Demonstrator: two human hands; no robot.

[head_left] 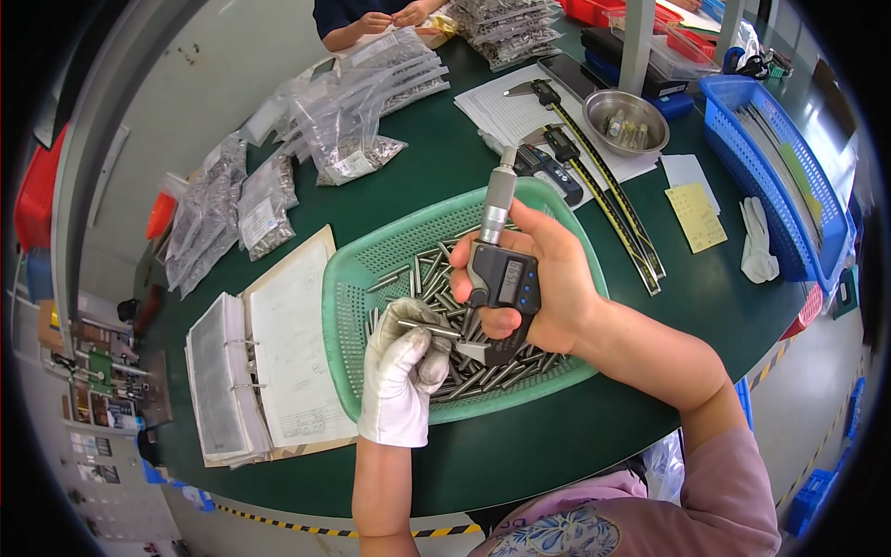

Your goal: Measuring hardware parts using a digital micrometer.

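My left hand (399, 376), in a white glove with greyed fingertips, pinches a slim metal pin (431, 328). The pin's far end lies at the measuring gap of a digital micrometer (502, 272); whether both faces touch it is too small to tell. Bare fingers of my right hand (561, 269) wrap round the micrometer's dark frame, its display facing up and its silver thimble pointing away from me. Both hands are above a green perforated plastic basket (336, 320) holding many loose metal pins (483, 379), partly hidden by my hands.
An open ring binder (295, 353) lies left of the basket. Bagged metal parts (348, 121) are piled behind it. Calipers (568, 148), a metal bowl (626, 121), a yellow note (696, 217), a white glove (758, 243) and a blue basket (775, 176) stand rightward. Another person's hands (394, 19) work opposite.
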